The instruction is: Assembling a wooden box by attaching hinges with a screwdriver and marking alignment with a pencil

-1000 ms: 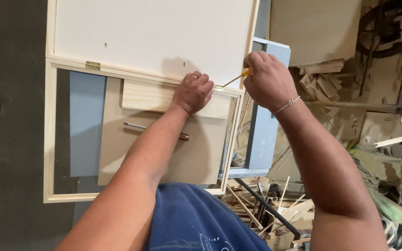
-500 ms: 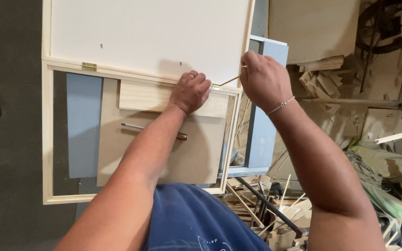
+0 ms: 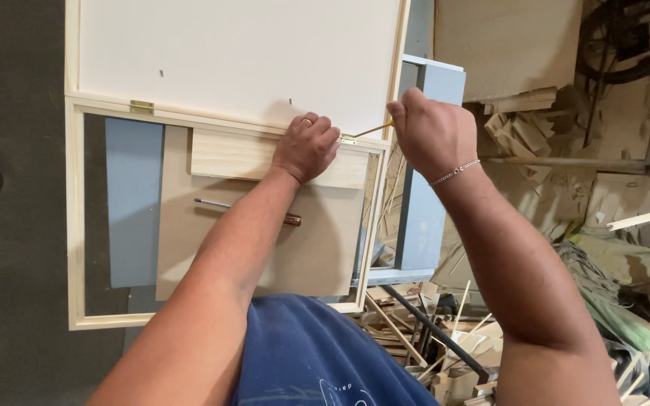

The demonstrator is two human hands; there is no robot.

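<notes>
My left hand [image 3: 306,146] rests fisted on the wooden frame's top rail [image 3: 212,120], beside a small brass hinge [image 3: 348,140]. My right hand [image 3: 432,134] grips a thin yellow-handled tool [image 3: 374,130] whose tip points at that hinge. A white panel [image 3: 235,56] is joined to the pale wooden frame [image 3: 75,225] by this hinge and a second brass hinge [image 3: 141,107] at the left. A pale wood block [image 3: 235,154] lies under my left wrist.
A brown board [image 3: 317,248] and a metal rod tool [image 3: 220,204] lie inside the frame over a blue-grey stool top [image 3: 133,203]. Wood scraps and sticks [image 3: 415,338] pile at the right. Dark floor [image 3: 9,225] lies left.
The view has shifted slightly; my right hand has moved a little down and left with the tool toward the hinge. My left hand stays on the frame rail.
</notes>
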